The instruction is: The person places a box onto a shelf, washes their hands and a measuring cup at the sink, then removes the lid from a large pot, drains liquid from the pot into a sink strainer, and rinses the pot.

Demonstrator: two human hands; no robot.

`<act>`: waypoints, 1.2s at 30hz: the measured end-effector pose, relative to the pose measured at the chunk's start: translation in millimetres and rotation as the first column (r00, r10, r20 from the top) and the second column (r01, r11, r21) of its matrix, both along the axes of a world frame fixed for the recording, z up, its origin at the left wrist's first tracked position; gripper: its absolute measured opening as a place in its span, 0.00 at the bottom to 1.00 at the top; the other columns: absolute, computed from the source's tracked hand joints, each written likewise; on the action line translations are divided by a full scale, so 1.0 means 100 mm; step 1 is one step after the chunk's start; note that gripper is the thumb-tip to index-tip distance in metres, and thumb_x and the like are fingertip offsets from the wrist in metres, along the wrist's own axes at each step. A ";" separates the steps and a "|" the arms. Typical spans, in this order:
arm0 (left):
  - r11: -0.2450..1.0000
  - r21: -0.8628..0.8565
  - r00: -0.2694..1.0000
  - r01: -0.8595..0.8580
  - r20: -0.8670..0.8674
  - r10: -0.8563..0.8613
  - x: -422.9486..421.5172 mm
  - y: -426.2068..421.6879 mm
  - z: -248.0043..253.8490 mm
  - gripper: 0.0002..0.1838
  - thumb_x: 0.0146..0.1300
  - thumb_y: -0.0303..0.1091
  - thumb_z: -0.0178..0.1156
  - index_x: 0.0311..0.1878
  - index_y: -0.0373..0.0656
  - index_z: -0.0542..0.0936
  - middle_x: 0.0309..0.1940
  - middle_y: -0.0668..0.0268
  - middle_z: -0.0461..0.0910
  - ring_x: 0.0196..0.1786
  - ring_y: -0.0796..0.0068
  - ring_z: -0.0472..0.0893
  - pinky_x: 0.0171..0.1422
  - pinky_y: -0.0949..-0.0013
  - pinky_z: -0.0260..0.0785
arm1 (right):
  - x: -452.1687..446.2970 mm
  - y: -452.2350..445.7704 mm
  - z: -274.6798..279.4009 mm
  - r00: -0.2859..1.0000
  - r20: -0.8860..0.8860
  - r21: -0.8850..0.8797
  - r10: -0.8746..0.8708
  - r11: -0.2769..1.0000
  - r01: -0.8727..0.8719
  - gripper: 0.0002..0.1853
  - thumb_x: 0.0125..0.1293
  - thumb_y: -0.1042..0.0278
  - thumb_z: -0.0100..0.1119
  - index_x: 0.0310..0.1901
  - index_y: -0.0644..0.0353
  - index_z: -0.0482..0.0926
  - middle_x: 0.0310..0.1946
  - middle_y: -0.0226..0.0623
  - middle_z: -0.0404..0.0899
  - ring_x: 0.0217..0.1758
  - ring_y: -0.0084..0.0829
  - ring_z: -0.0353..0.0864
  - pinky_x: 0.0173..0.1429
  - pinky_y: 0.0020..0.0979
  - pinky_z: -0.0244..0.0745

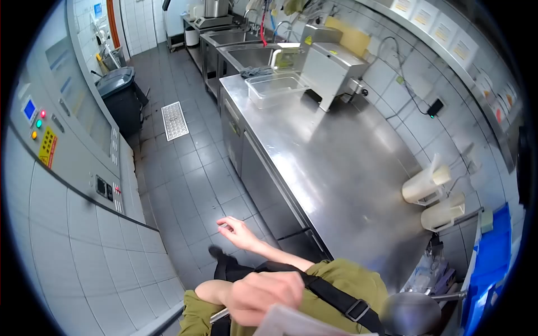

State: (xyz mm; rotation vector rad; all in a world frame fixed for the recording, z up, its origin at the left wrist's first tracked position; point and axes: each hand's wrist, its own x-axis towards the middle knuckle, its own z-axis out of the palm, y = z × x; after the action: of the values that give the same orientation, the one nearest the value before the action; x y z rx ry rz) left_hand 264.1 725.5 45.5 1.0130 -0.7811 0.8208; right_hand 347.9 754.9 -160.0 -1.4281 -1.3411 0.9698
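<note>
My left hand (pixel 268 294) is raised close in front of my chest, its fingers curled in and blurred. Right beside it, very near the camera, a translucent plastic edge (pixel 305 323) shows at the bottom; whether the fingers grip it I cannot tell. My right hand (pixel 238 233) hangs in the air over the tiled floor, loosely bent, fingers apart, holding nothing. Nearest to that hand is the front of the steel counter (pixel 347 162). A black strap (pixel 339 297) with a buckle crosses my green shirt.
A clear plastic tub (pixel 274 92) and a steel machine (pixel 333 67) stand on the counter's far end. Two pale jugs (pixel 423 187) are by the wall. Sinks (pixel 246 56) lie beyond. At left are a control cabinet (pixel 73 129) and a dark bin (pixel 120 98); a floor drain (pixel 175 120) lies ahead.
</note>
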 end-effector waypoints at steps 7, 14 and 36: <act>0.995 0.039 0.987 0.092 0.132 -0.097 0.15 2.07 0.06 0.03 0.50 0.21 0.49 0.28 0.31 0.71 0.26 0.59 0.68 0.28 0.64 0.67 0.34 0.65 0.59 | 0.17 1.83 -0.32 0.857 0.287 -0.251 0.428 0.897 -0.365 0.17 0.56 0.60 0.47 0.43 0.64 0.69 0.38 0.44 0.69 0.40 0.39 0.71 0.42 0.34 0.67; 0.999 0.048 0.966 -0.019 0.260 0.006 0.56 4.00 0.35 0.07 0.51 0.27 0.48 0.26 0.33 0.73 0.24 0.60 0.69 0.25 0.64 0.68 0.30 0.66 0.58 | 0.50 3.80 0.19 0.880 0.407 -0.093 0.244 0.970 -0.226 0.19 0.56 0.60 0.48 0.46 0.63 0.67 0.40 0.44 0.69 0.40 0.39 0.72 0.43 0.33 0.67; -0.018 0.105 -0.105 -0.994 -0.994 -0.008 0.59 9.81 -2.60 0.04 0.52 0.28 0.52 0.31 0.40 0.75 0.22 0.71 0.72 0.25 0.86 0.67 0.30 0.82 0.60 | 2.57 9.83 -0.60 0.973 0.220 0.091 0.071 0.992 -0.093 0.17 0.51 0.61 0.54 0.40 0.62 0.72 0.35 0.43 0.72 0.34 0.33 0.73 0.39 0.28 0.68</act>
State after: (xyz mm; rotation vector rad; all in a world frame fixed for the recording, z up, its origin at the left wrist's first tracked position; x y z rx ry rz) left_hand 323.2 1707.0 -214.5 0.5887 1.5043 1.1526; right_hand 604.5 1738.4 -220.3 -1.4420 -1.5972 0.8041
